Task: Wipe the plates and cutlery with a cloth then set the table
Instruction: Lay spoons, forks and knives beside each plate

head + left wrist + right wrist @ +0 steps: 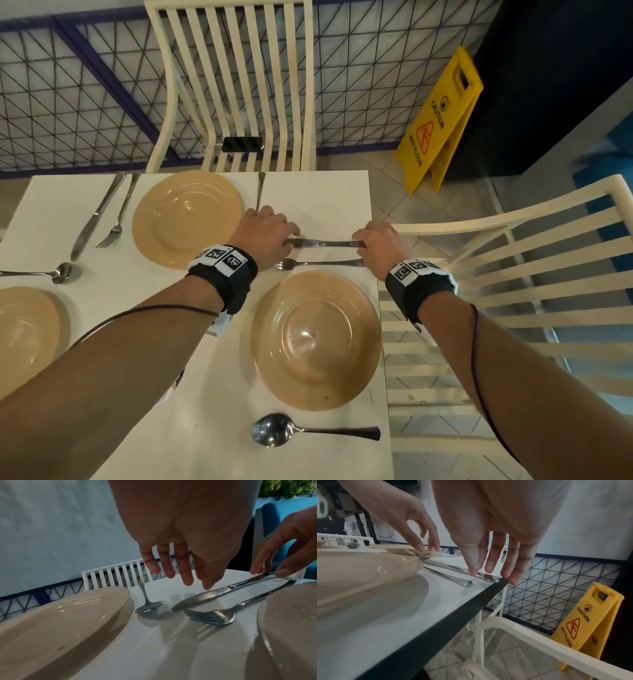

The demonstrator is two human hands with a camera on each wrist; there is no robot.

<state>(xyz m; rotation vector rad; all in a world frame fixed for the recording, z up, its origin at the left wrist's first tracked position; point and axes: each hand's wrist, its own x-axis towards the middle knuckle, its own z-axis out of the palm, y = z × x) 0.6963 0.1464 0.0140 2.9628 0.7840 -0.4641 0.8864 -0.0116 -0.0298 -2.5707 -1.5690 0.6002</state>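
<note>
**A:** What can't you see from your head camera?

**B:** Your left hand (265,231) covers the knife's (325,243) blade tip and the bowl of a spoon (261,190) behind it; only that spoon's handle shows. A second plate (25,334) is cut off at the left edge. I see no cloth.

**A:** And your fingers?

**B:** Left fingers (186,573) are straight and slightly apart, tips just above the blade; whether they touch it, I cannot tell. Your right hand (375,245) has straight fingertips (489,566) pressing the handle end at the table's (325,202) right edge.

**A:** What's nearby?

**B:** The knife lies flat, parallel to a fork (318,263), both just beyond the near plate (315,339). Another spoon (308,430) lies on its near side. A slatted chair (496,274) stands close on your right, a yellow wet-floor sign (442,120) beyond.

**A:** Surfaces?

**B:** Glossy beige round plates, shiny metal cutlery, smooth white tabletop with a dark edge.
</note>
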